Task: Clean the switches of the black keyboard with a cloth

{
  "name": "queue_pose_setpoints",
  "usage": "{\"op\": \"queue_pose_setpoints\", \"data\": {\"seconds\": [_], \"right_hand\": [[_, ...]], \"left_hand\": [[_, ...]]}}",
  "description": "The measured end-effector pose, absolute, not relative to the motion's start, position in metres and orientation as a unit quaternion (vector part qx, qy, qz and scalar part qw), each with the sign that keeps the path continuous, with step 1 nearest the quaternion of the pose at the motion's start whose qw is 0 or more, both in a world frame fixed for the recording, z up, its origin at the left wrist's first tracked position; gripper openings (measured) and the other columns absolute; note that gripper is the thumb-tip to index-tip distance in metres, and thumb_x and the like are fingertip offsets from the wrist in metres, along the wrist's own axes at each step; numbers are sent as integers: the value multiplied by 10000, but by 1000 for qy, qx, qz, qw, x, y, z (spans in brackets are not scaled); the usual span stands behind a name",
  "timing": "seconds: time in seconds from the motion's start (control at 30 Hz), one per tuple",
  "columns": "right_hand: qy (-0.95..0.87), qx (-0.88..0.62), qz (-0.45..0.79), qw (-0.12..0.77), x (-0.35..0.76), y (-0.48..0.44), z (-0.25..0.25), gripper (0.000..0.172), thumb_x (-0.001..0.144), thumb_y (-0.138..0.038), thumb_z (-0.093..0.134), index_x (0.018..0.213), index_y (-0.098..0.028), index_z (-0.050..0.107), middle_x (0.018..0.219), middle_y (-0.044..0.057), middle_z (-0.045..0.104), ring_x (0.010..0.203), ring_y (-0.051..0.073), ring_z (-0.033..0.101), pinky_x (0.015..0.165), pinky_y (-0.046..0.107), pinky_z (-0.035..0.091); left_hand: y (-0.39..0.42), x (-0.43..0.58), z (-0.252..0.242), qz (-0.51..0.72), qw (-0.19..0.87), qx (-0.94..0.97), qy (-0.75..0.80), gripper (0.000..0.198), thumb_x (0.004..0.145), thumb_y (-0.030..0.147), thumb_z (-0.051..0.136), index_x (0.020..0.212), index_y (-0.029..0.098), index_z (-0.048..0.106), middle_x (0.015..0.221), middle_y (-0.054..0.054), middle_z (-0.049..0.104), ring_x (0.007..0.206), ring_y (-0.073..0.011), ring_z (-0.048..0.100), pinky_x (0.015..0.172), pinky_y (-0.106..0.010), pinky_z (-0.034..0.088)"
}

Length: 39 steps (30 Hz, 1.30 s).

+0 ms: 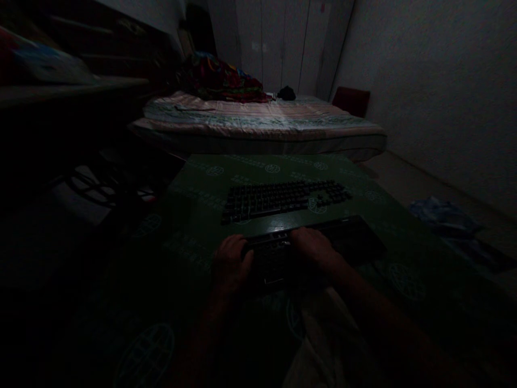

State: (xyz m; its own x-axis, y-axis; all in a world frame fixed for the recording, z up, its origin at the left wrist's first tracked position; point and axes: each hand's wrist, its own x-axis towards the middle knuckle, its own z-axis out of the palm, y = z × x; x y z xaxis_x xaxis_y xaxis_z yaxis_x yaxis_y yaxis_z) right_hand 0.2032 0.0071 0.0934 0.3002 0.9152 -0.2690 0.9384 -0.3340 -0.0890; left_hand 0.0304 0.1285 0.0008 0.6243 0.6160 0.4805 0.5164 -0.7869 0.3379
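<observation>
A black keyboard base [351, 240] lies across the green table, its surface mostly lost in the dark. My left hand [232, 264] is closed around its left end, with the thumb lying over the near top side. Over the base's upper left part, my right hand [313, 245] rests with curled fingers; whatever they hold is hidden. Behind the base, loose black keycaps [266, 199] are laid out in the pattern of a keyboard. A pale cloth [329, 339] lies at the near edge, below my right forearm.
The green table [194, 215] carries printed globe patterns. Beyond it stands a bed [258, 116] with a bunched red blanket [226, 78]. A shelf [117, 83] is at the left, and a bundle of fabric [444, 215] lies on the floor at right. Light is very low.
</observation>
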Motion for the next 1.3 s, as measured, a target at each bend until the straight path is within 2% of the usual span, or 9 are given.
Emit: {"op": "queue_pose_setpoints", "data": {"seconds": [0.23,1.3], "right_hand": [[548,820,-152,73,214,4,95,294,822,-171,427,1016,-141,645,997,168,683,938,271,653,727,325,500],[552,816,-146,84,205,3,100,296,871,-133,403,1034,-126,649,1005,186,676,967,222,646,783,271,477]], "left_hand": [[129,30,0,293,89,899,314,225,774,305,496,892,158,619,1045,-121,645,1031,-262,559,911,-436,452],[128,30,2,294,99,897,315,216,770,310,498,884,170,618,1049,-119,645,1044,-271,558,911,-453,450]]}}
